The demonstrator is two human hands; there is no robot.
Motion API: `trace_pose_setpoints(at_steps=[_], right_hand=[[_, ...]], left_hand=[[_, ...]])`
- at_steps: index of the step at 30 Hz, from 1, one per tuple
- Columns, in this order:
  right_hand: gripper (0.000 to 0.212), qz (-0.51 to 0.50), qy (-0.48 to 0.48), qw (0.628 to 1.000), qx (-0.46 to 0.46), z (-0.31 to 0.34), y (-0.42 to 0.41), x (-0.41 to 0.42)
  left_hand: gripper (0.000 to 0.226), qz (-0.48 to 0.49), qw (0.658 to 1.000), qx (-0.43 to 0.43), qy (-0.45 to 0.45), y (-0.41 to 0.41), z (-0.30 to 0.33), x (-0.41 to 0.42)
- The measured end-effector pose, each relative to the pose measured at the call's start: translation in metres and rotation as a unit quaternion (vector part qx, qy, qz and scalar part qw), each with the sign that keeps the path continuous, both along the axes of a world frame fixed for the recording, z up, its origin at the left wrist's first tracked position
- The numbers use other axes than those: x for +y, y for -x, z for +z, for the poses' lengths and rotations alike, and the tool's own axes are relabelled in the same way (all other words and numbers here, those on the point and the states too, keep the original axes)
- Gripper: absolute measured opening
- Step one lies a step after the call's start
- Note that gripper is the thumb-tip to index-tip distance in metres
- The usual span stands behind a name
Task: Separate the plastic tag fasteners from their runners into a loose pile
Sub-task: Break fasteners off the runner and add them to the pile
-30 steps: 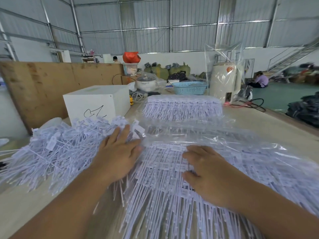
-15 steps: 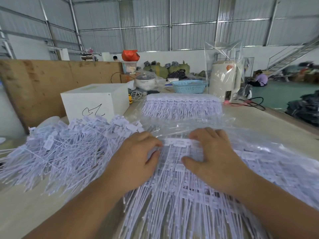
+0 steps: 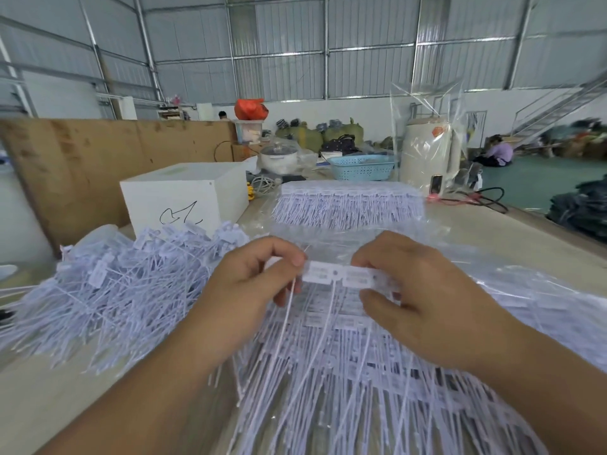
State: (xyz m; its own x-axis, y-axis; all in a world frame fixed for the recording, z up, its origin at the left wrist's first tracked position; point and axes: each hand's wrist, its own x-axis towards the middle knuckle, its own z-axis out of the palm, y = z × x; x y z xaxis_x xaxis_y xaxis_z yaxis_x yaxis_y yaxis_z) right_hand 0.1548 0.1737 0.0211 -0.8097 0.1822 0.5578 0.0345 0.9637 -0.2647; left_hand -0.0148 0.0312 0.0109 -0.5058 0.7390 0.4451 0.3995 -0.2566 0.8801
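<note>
While left hand point(image 3: 253, 284) and right hand point(image 3: 414, 290) pinch the joined tag strip point(image 3: 338, 274), snap tags apart cleanly, then drop on loose pile point(image 3: 115, 290) at table's left edge.

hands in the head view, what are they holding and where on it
Both hands hold one strip of joined tag fasteners by its flat label heads: left hand pinches the left end, right hand the right end. The tails hang free.
</note>
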Motion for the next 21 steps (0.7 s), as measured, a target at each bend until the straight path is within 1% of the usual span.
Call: trace_pose_setpoints(at_steps=[2,5,8,10,13,15,17,21], right_hand=[[0.011,0.031,0.053,0.998,-0.02,0.003,-0.001,0.003],[0.004,0.071,0.162,0.984,-0.017,0.007,-0.001,0.006],[0.022,0.094,0.199,0.974,-0.051,0.008,-0.001,0.009],[0.026,0.101,0.225,0.966,-0.08,0.01,-0.002,0.009],[0.032,0.093,0.24,0.959,-0.121,0.01,0.001,0.008],[0.038,0.063,0.223,0.967,-0.102,0.005,0.005,0.006],[0.041,0.021,0.202,0.978,-0.053,0.0,0.011,0.001],[0.042,-0.016,0.198,0.978,0.056,-0.005,0.019,-0.012]], left_hand=[[0.007,-0.026,0.999,-0.041,0.005,-0.006,0.003,-0.001],[0.013,-0.056,0.985,-0.162,-0.028,-0.016,0.005,0.0],[0.01,-0.071,0.966,-0.247,-0.019,-0.026,0.005,0.005],[0.012,-0.068,0.966,-0.251,0.003,-0.028,0.004,0.006],[0.016,-0.032,0.982,-0.184,0.035,-0.025,0.002,0.004],[0.013,0.005,0.986,-0.163,0.027,-0.024,0.001,0.005],[0.011,0.04,0.983,-0.181,-0.004,-0.028,0.002,0.009],[0.016,0.053,0.95,-0.298,-0.072,-0.04,0.007,0.017]])
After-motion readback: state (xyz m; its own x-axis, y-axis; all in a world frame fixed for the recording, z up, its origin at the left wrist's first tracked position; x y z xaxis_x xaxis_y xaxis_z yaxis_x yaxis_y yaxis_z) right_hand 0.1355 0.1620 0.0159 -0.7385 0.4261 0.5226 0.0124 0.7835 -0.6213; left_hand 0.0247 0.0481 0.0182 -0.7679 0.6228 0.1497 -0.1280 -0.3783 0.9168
